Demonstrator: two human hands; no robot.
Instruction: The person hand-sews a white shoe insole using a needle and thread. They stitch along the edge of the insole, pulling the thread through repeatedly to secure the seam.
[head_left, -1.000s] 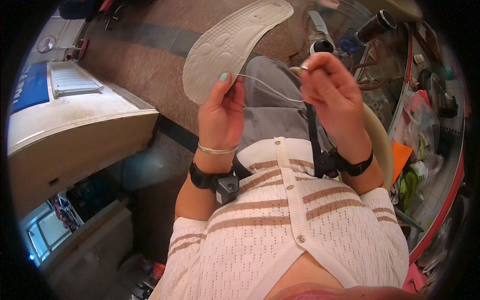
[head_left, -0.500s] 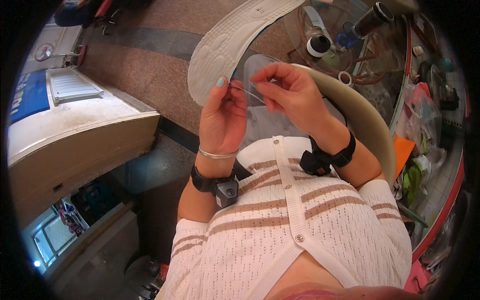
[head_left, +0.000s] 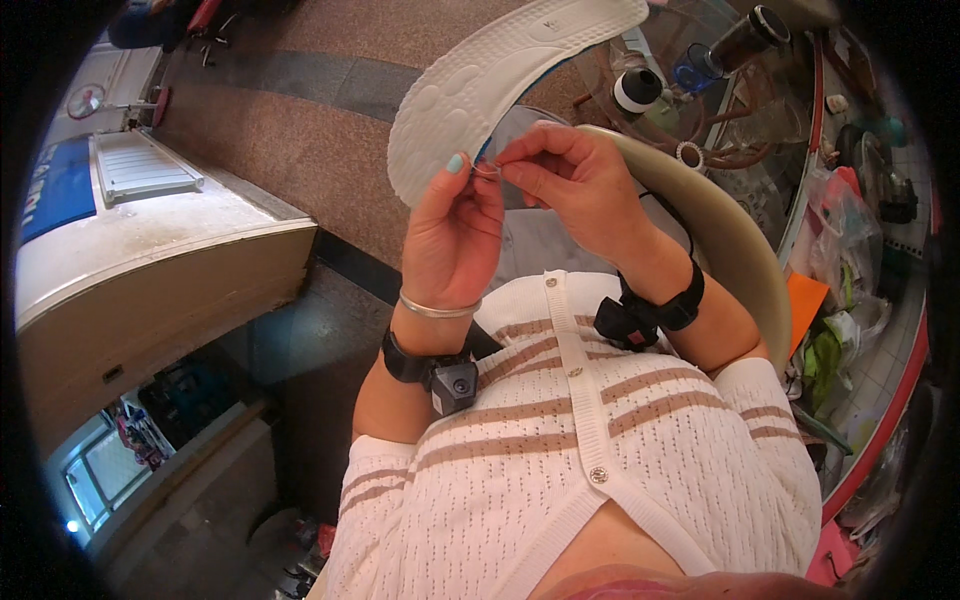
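Note:
A long white insole [head_left: 455, 105] with an embossed surface and blue underside curves up and to the right above my hands. My left hand [head_left: 455, 230] is closed on its near blue edge, the thumb pressed against it from the left. Beside it my right hand [head_left: 590, 190] pinches a thin pale thread [head_left: 487, 174], which loops between the fingertips of both hands. Whether a needle is in the pinch is too small to tell.
At the upper right a glass table holds a dark tumbler [head_left: 748, 40], a black-and-white round container [head_left: 637, 90] and a coiled hair tie [head_left: 690, 154]. A beige chair rim [head_left: 745, 245] curves around my right arm. Plastic bags [head_left: 840, 225] lie farther right; a white counter [head_left: 160, 225] stands left.
The insole has shifted right with my left hand. My right fingertips have come closer to the left ones, and the thread, stretched straight before, is now a small loop.

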